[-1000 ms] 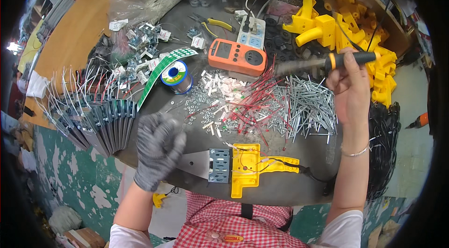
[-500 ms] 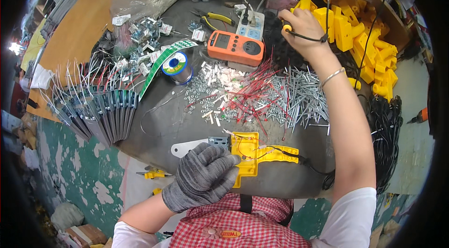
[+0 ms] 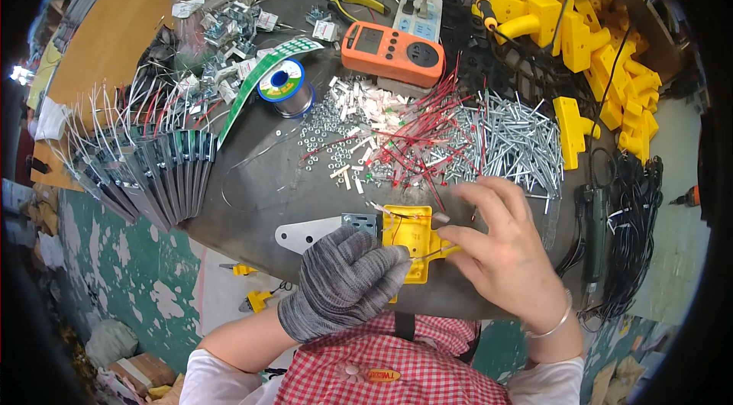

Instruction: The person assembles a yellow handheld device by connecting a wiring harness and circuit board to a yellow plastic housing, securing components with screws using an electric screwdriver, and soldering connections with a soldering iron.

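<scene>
A yellow plastic housing half (image 3: 416, 271) lies in front of me with thin wires inside. A metal bracket and a flat grey blade with holes (image 3: 305, 235) stick out from its left. My left hand (image 3: 347, 279), in a grey knitted glove, is closed at the housing's left side. Its thumb and forefinger pinch a thin wire (image 3: 418, 258). Bare and with fingers apart, my right hand (image 3: 508, 252) reaches over the housing's handle end. Its fingertips are close to the wires and a small pale sleeve (image 3: 440, 217); it covers most of the handle.
Behind lie piled screws (image 3: 519, 141), red wires, nuts and white connectors. An orange meter (image 3: 393, 52), solder spool (image 3: 286, 90) and pliers (image 3: 359, 2) stand farther back. Yellow housings (image 3: 618, 84) heap at right, beside a yellow-handled iron (image 3: 485, 14). Metal blades (image 3: 172, 183) fan out left.
My right hand has come back from the far right, leaving the yellow-handled iron there, to the housing. My left hand stays at the housing, which has shifted slightly.
</scene>
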The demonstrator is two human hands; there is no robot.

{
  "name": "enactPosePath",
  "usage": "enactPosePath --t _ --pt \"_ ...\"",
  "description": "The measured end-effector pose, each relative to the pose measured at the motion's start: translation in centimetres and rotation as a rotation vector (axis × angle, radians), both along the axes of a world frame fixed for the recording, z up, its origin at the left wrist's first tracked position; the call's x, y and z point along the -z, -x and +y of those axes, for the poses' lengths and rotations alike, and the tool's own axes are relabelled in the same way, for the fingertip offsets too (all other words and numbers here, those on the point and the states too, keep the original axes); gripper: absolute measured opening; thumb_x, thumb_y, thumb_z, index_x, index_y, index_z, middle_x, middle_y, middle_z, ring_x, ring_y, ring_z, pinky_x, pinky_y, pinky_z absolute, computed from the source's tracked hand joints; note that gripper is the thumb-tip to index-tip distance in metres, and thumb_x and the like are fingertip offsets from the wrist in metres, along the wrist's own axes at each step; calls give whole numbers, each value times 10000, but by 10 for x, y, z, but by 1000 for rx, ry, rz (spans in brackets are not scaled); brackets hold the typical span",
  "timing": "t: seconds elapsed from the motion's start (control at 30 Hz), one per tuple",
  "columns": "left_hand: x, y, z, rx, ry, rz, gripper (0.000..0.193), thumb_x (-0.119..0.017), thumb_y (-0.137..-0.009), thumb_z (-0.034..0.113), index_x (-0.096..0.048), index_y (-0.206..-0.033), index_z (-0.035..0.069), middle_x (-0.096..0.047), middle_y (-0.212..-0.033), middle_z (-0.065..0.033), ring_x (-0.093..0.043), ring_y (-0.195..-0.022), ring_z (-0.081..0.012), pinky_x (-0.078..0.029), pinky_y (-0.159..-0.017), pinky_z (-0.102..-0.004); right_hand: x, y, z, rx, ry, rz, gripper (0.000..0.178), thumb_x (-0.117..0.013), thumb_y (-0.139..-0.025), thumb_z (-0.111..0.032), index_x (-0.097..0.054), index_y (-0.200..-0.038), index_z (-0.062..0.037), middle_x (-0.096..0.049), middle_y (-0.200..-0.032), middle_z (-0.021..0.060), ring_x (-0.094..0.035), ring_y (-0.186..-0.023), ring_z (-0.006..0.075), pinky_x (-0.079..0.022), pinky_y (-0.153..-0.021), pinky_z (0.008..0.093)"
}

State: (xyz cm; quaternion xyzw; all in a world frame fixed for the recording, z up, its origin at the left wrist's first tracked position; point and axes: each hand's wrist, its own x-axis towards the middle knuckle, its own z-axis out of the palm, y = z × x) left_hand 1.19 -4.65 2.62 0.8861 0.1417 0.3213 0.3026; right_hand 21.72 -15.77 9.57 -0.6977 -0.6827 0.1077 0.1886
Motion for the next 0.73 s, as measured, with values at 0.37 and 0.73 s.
enactPosePath --t 0.37,0.73 --pt "1 -2 3 8 -11 1 257 -791 -733 105 -685 -961 55 -561 -682 -74 -559 -567 -268 -440 -485 -404 51 31 -10 272 -191 452 177 -789 -773 -54 -745 -944 -45 -640 -1069 114 -653 -826 231 -546 -707 315" --pt "0 1 5 52 -259 140 384 -787 -740 208 -702 -1088 70 -620 -841 -71 -604 -712 -269 -487 -603 -421 43 7 -9 -27 -104 343 149 -770 -811 -102 -768 -958 -82 -578 -759 73 -604 -645 212 -481 -557 352"
